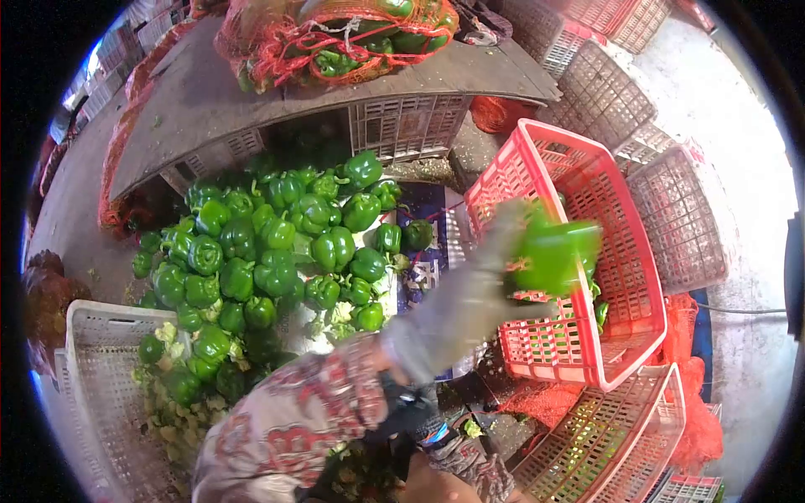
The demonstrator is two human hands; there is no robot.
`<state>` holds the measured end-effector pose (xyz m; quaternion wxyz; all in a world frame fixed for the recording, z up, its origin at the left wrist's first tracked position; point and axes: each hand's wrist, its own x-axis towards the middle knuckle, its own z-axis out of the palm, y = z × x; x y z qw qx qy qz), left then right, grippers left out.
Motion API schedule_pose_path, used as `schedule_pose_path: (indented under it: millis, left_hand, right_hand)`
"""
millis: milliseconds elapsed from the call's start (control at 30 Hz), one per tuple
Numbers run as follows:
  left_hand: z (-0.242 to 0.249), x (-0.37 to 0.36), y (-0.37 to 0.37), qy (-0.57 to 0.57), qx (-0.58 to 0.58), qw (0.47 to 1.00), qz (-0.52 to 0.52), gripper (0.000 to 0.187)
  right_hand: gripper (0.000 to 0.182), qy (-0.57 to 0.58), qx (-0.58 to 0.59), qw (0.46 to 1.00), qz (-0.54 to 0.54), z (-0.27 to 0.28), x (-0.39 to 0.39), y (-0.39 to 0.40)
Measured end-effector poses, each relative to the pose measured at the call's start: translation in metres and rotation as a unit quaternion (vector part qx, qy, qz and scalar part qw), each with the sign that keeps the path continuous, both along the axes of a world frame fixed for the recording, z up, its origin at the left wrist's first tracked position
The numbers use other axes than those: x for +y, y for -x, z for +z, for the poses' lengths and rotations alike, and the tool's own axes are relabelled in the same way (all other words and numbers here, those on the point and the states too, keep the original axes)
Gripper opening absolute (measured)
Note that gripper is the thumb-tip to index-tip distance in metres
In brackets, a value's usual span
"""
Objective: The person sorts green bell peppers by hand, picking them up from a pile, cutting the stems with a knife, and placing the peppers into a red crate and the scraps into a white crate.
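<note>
My left hand (482, 289), in a greyish glove below a red-and-white patterned sleeve, reaches across to the right. It is closed on a green bell pepper (558, 251), blurred by motion, at the near rim of a tilted pink-red plastic crate (625, 218). A few green pieces show inside that crate. Under my left forearm, a dark shape with a blue band beside it (436, 433) seems to be my right hand, its fingers hidden. Left of my hands lies a large heap of green bell peppers (277, 226).
A white crate (105, 335) holding leafy scraps stands at left. Across the back runs a wooden board (184, 117) bearing a red net sack (327, 42) of peppers. Another crate (587, 427) sits at lower right, near orange netting (696, 411). Several brownish crates (679, 222) lean behind the pink-red one.
</note>
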<state>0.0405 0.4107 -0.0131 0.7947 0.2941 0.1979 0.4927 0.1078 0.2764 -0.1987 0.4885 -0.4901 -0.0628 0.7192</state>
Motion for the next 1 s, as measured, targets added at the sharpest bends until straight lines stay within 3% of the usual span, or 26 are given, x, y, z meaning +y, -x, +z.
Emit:
schedule_pose_path:
  millis: [100, 167, 200, 267, 333, 367, 433, 567, 667, 700, 733, 767, 800, 833, 867, 900, 933, 967, 1000]
  left_hand:
    - [0.019, 0.012, -0.034, -0.088, 0.014, 0.993, -0.082, 0.074]
    - [-0.035, 0.031, -0.01, -0.189, 0.295, 0.936, 0.032, 0.056]
    - [-0.059, 0.032, 0.016, -0.086, 0.301, 0.949, 0.037, 0.048]
    - [-0.119, 0.016, 0.064, -0.026, 0.508, 0.853, 0.115, 0.028]
    - [-0.166, -0.002, 0.1, -0.062, 0.687, 0.722, 0.04, 0.033]
    - [-0.188, -0.01, 0.101, -0.076, 0.728, 0.681, 0.02, 0.036]
    - [-0.22, -0.021, 0.1, -0.098, 0.799, 0.592, -0.022, 0.045]
    - [-0.237, -0.007, 0.082, -0.282, 0.809, 0.503, -0.114, 0.061]
    - [-0.266, -0.007, 0.077, -0.36, 0.818, 0.396, -0.208, 0.06]
    - [-0.265, -0.007, 0.074, -0.375, 0.817, 0.372, -0.23, 0.057]
    - [-0.267, -0.005, 0.075, -0.329, 0.815, 0.427, -0.213, 0.056]
    - [-0.268, -0.005, 0.076, -0.279, 0.807, 0.482, -0.197, 0.055]
    - [-0.263, -0.006, 0.075, -0.224, 0.794, 0.536, -0.178, 0.054]
    - [-0.225, 0.001, 0.076, -0.065, 0.749, 0.627, -0.205, 0.051]
    - [-0.229, -0.008, 0.081, -0.022, 0.643, 0.755, -0.127, 0.05]
    - [-0.232, -0.019, 0.091, 0.02, 0.519, 0.853, -0.041, 0.049]
    - [-0.231, -0.027, 0.101, 0.055, 0.383, 0.921, 0.052, 0.048]
    - [-0.205, -0.033, 0.11, 0.178, 0.277, 0.944, 0.005, 0.047]
    - [-0.206, -0.041, 0.118, 0.107, 0.283, 0.953, 0.01, 0.048]
  right_hand:
    - [0.032, -0.028, -0.062, 0.998, -0.011, -0.009, -0.005, -0.002]
    - [0.034, -0.055, -0.13, 0.99, 0.003, -0.023, -0.004, -0.001]
    - [0.035, -0.065, -0.169, 0.983, 0.02, -0.03, -0.001, -0.002]
    - [0.037, -0.059, -0.244, 0.965, 0.076, -0.053, 0.006, -0.005]
    - [0.035, -0.017, -0.322, 0.926, 0.196, -0.08, 0.01, -0.007]
    - [0.034, -0.02, -0.403, 0.866, 0.294, -0.072, 0.016, -0.002]
    - [0.034, -0.024, -0.54, 0.695, 0.473, -0.048, 0.03, 0.011]
    - [0.034, -0.115, -0.466, 0.843, 0.243, -0.116, 0.007, -0.007]
    - [0.034, -0.14, -0.531, 0.802, 0.235, -0.109, 0.009, -0.018]
    - [0.035, -0.17, -0.593, 0.748, 0.245, -0.108, 0.017, -0.019]
    - [0.035, -0.195, -0.655, 0.687, 0.248, -0.108, 0.025, -0.02]
    - [0.036, -0.231, -0.744, 0.57, 0.263, -0.11, 0.035, -0.021]
    - [0.04, -0.223, -0.69, 0.638, 0.26, -0.111, 0.039, -0.025]
    - [0.044, -0.21, -0.631, 0.704, 0.25, -0.113, 0.043, -0.028]
    - [0.048, -0.194, -0.572, 0.762, 0.235, -0.114, 0.046, -0.031]
    - [0.052, -0.119, -0.427, 0.863, 0.24, -0.056, 0.069, -0.018]
    - [0.053, -0.166, -0.396, 0.866, 0.258, -0.052, 0.071, -0.013]
    - [0.055, -0.212, -0.359, 0.867, 0.274, -0.048, 0.073, -0.008]
    - [0.056, -0.255, -0.318, 0.866, 0.29, -0.043, 0.075, -0.002]
